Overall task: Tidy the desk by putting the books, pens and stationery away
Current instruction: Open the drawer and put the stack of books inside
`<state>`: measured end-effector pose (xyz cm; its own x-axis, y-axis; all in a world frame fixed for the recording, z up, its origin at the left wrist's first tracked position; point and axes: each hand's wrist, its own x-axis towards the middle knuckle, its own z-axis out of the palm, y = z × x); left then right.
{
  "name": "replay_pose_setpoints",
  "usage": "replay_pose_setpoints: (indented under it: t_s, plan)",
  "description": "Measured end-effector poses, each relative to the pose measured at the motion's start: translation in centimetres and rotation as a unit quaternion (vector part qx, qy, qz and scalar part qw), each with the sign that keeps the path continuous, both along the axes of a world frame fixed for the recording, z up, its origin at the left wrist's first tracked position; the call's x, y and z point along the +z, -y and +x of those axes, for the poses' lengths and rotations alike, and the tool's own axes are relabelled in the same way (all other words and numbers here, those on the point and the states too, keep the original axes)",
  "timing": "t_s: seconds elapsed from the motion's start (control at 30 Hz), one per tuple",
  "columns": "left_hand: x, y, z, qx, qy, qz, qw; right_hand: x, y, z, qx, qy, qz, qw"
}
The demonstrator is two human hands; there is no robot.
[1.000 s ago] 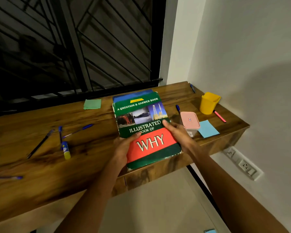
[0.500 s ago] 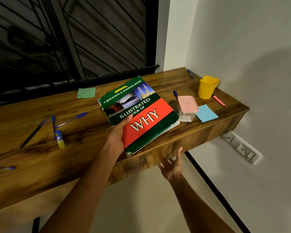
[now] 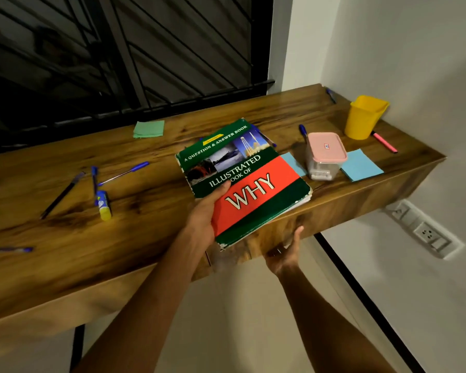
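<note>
My left hand (image 3: pixel 205 214) grips the near left edge of a green and red book titled "Illustrated Book of WHY" (image 3: pixel 253 184), held tilted just above the wooden desk (image 3: pixel 145 238). My right hand (image 3: pixel 283 254) is below the desk's front panel (image 3: pixel 334 211), thumb against its face and fingers hidden under its lower edge. On the desk's left lie a black pen (image 3: pixel 62 195), two blue pens (image 3: pixel 124 172), a glue stick (image 3: pixel 103 204) and another blue pen (image 3: pixel 8 249). A green sticky pad (image 3: pixel 149 129) sits at the back.
Right of the book stand a pink-lidded clear box (image 3: pixel 324 154), blue sticky notes (image 3: pixel 361 165), a yellow cup (image 3: pixel 363 117), a pink pen (image 3: pixel 384 142) and a blue pen (image 3: pixel 303 130). The wall closes the right side, with a socket (image 3: pixel 425 232) below the desk. A dark window grille is behind.
My right hand let go of the book and dropped to the desk's front panel. My left hand lifted the book alone and turned it clockwise.
</note>
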<state>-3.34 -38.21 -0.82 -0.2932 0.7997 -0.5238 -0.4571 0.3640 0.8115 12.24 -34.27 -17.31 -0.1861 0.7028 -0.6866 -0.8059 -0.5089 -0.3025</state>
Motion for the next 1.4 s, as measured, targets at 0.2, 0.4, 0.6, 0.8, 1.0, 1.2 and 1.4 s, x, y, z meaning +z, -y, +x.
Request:
replay_pose_setpoints:
  t_s: [0.2, 0.4, 0.6, 0.8, 1.0, 1.2, 1.4]
  plan:
    - [-0.7, -0.4, -0.4, 0.007, -0.004, -0.014, 1.0, -1.0, -0.5, 0.2, -0.002, -0.019, -0.005, 1.0]
    - [-1.6, -0.9, -0.4, 0.018, -0.018, -0.036, 0.999, -1.4, -0.6, 0.6, 0.006, -0.021, -0.008, 1.0]
    - [-2.5, -1.8, -0.5, 0.039, -0.038, -0.062, 0.997, -1.9, -0.8, 0.7, 0.004, -0.017, -0.008, 1.0]
    - [-2.1, -2.9, -0.6, -0.002, -0.048, -0.07, 0.996, -2.2, -0.6, 0.8, 0.005, -0.02, 0.004, 1.0]
    - [-2.4, -3.0, -0.9, -0.017, -0.133, -0.09, 0.987, -2.0, -0.4, 0.8, -0.002, -0.027, -0.002, 1.0]
    - [-2.3, -2.7, -1.5, -0.025, -0.527, -0.186, 0.829, -2.5, 1.6, 1.9, -0.024, -0.032, -0.013, 0.999]
    - [-1.0, 2.1, 3.6, 0.008, -0.659, 0.021, 0.752, -2.5, 6.2, 5.0, -0.037, -0.021, -0.031, 0.999]
